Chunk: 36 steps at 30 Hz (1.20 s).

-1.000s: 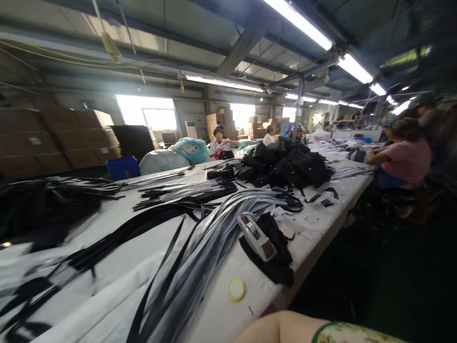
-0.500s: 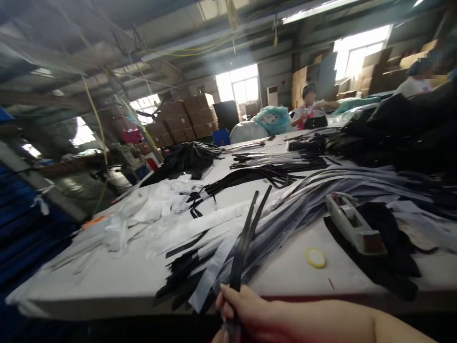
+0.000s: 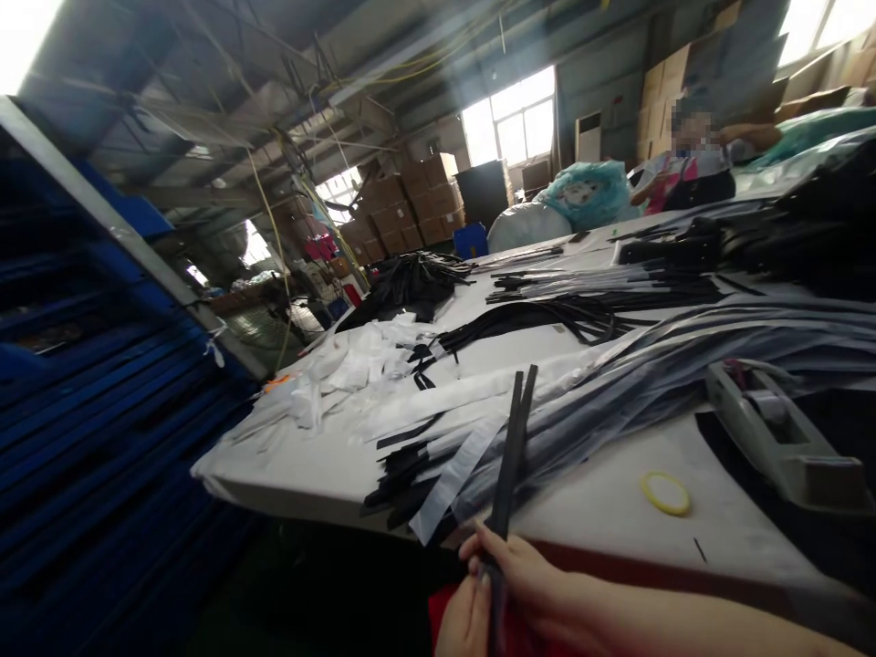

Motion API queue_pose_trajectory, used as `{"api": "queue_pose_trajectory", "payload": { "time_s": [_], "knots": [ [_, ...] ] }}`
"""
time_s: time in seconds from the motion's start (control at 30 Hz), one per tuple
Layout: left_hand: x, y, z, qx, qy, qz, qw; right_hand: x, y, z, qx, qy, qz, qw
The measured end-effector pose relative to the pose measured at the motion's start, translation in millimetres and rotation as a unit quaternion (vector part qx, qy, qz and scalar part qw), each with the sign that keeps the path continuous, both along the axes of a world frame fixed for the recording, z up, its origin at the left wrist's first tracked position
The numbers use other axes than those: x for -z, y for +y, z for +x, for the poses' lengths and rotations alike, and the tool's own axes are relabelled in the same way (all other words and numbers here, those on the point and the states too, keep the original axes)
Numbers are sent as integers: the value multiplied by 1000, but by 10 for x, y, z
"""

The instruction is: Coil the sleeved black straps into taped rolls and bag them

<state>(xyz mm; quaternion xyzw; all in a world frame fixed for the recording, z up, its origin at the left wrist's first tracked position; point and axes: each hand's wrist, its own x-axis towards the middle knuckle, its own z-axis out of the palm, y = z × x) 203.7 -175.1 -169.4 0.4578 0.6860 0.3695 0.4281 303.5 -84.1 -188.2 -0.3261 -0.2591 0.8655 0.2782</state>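
My right hand (image 3: 524,579) is closed around a pair of long black strips (image 3: 512,447) that stick up and away over the near table edge. Just left of it, my left hand (image 3: 465,620) is partly cut off at the bottom and touches the lower end of the same strips; its fingers seem pressed against them. Beside the strips, a long heap of grey plastic-sleeved straps (image 3: 616,392) fans out across the white table (image 3: 595,511).
A grey tape dispenser (image 3: 780,433) and a yellow tape ring (image 3: 665,493) lie at the right. White wrappers (image 3: 356,370) and black strap piles (image 3: 547,315) cover the far table. Blue stacked crates (image 3: 82,383) fill the left. Another person (image 3: 688,160) sits far back.
The camera has swung left and down, bringing the blue crates into view. My right hand came into view holding the black strips, and my left hand has joined it at their lower end.
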Motion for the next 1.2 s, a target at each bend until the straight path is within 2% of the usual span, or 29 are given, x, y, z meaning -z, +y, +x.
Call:
{"api": "queue_pose_trajectory", "payload": {
  "time_s": [0.1,0.2,0.27,0.37,0.5,0.57,0.67,0.73,0.83,0.97,1.07,1.2],
  "knots": [
    [148,-36,-45,54,8,-5,998,-2,128,144,0,7,-51,999],
    [210,-131,-82,106,17,-31,994,-48,535,290,81,1,-104,991],
    [176,-150,-61,100,7,-37,994,-47,691,335,107,8,-103,989],
    [42,-82,45,57,-24,-29,998,4,578,318,67,27,-93,993],
    [-148,55,194,48,-63,-19,997,92,153,279,27,42,-39,998],
    [-202,76,229,41,-62,-21,997,109,54,308,13,53,-19,998],
    [-231,26,243,49,-46,-46,997,81,174,391,6,43,-32,999],
    [-231,-31,246,72,-62,-78,992,24,376,442,50,27,-59,997],
    [-238,-65,261,70,-84,-91,990,-121,666,467,117,21,-35,992],
    [-375,107,273,41,-53,1,998,-482,827,356,133,23,133,982],
    [-663,384,252,42,-77,52,995,-884,795,194,113,32,227,967],
    [-1163,720,200,18,-95,145,985,-1397,731,55,-8,63,271,960]
  ]
}}
